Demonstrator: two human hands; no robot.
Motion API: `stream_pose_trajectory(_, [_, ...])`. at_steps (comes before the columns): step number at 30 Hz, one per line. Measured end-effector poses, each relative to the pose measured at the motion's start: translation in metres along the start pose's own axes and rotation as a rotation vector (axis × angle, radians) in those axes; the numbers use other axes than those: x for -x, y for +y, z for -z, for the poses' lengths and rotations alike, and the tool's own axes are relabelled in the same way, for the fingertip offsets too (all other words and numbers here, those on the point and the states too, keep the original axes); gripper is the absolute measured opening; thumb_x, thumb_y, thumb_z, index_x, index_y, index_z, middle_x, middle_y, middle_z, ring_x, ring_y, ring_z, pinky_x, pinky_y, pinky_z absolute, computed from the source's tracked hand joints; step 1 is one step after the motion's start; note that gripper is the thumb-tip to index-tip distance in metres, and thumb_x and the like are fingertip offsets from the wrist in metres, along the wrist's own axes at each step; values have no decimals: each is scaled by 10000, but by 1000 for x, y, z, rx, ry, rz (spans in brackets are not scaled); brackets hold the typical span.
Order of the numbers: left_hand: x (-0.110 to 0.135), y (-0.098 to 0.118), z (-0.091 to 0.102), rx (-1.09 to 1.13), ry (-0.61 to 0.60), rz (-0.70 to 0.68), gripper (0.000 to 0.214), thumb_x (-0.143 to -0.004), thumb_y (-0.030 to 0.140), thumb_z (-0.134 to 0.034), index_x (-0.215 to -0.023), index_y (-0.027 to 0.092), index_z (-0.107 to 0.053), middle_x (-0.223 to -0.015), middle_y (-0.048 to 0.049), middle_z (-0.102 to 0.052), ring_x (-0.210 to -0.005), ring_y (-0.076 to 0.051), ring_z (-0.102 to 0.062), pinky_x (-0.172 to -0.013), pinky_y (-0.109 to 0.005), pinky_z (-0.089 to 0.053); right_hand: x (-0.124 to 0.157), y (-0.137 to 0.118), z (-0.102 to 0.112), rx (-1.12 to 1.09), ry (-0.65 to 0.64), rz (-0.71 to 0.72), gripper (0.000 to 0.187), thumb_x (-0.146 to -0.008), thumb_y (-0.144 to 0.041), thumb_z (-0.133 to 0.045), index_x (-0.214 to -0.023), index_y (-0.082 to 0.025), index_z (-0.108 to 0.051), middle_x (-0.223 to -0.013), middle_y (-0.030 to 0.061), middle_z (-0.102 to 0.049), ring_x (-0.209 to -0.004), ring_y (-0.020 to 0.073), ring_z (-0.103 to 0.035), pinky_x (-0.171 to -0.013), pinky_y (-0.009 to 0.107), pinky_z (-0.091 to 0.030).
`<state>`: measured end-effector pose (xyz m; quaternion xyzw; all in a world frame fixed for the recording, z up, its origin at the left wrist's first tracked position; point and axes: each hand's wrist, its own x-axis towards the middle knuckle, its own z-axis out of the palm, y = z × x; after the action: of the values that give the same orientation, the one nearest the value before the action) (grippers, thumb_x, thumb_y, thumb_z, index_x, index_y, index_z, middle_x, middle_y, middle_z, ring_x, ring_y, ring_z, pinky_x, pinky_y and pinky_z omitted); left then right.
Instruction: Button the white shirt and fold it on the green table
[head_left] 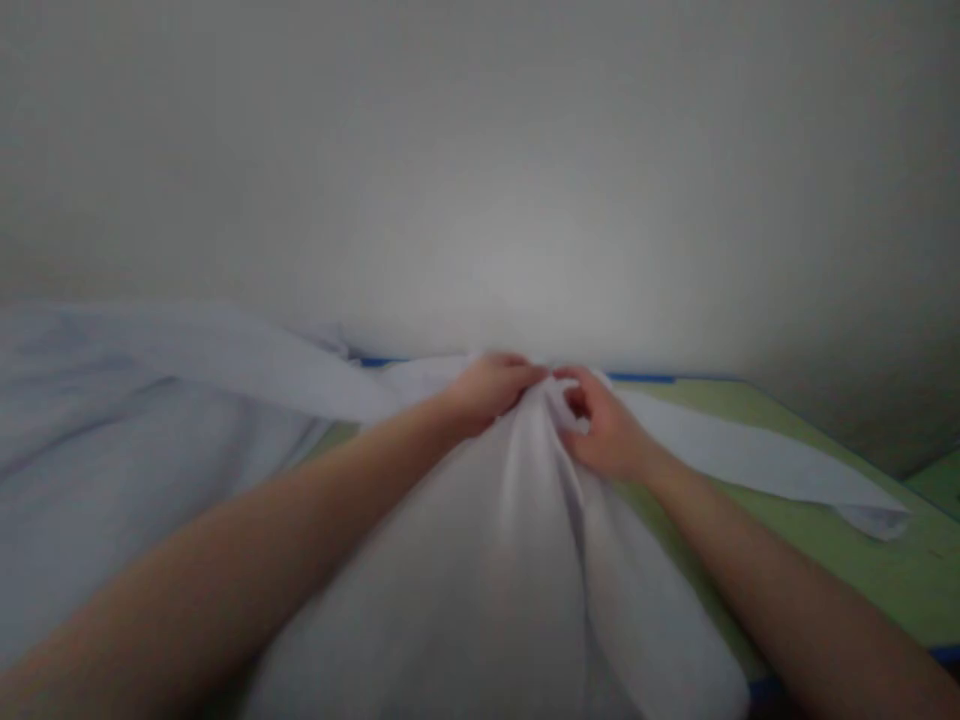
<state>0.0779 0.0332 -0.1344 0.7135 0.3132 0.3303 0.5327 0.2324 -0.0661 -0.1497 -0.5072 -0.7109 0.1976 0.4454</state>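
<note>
Gathered folds of a white cloth garment (517,540) hang toward me over the near side of the table. My left hand (495,385) is closed on the top of these folds, fingers pointing right. Close beside it, my right hand (604,420) pinches the same fabric, its thumb and index finger curled. The fingertips of both hands nearly meet. A long white sleeve-like strip (765,455) stretches to the right across the table from behind my right hand. Blur hides the finer details of the cloth.
More white fabric (135,420) lies heaped at the left. The green tabletop (825,550) has blue edging (645,378) along its far side. Behind it rises a plain grey wall (480,180). Another green surface (937,480) shows at the far right.
</note>
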Motion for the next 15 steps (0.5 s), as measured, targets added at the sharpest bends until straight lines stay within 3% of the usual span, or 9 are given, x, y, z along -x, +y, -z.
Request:
stream_pose_trajectory(3, [-4, 1, 9, -30, -7, -27, 346, -703, 496, -602, -749, 156, -646, -717, -49, -646, -596, -138, -579, -544, -237, -430, 0, 0, 1, -98, -32, -98, 495, -665, -170, -620, -1118, -224, -430, -803, -2, -613, -667, 131, -567, -616, 258, -446])
stream_pose_trajectory(8, [4, 15, 18, -88, -105, -23, 412, -716, 553, -571, -795, 159, -663, -726, -54, -659, -607, -154, -592, -539, -239, -431, -5, 1, 12, -452, -30, -244, 209, -711, -328, -645, -840, -187, -561, -743, -1, -619, -598, 116, -558, -565, 240, -448])
stream_pose_trajectory(12, [18, 31, 24, -121, -352, -65, 349, -728, 494, -591, -727, 149, -645, -676, -30, -621, -574, -121, -545, -506, -208, -402, -3, 5, 23, -630, 81, -272, 235, -687, -377, -691, -717, -168, -588, -631, -5, -583, -511, 88, -502, -490, 205, -403])
stream_pose_trajectory(15, [28, 42, 28, -128, -581, -89, 279, -726, 419, -622, -672, 146, -608, -605, 6, -552, -526, -83, -473, -465, -176, -362, 2, 8, 28, -686, -61, -257, 239, -684, -371, -704, -684, -157, -599, -600, 1, -579, -490, 84, -495, -467, 195, -391])
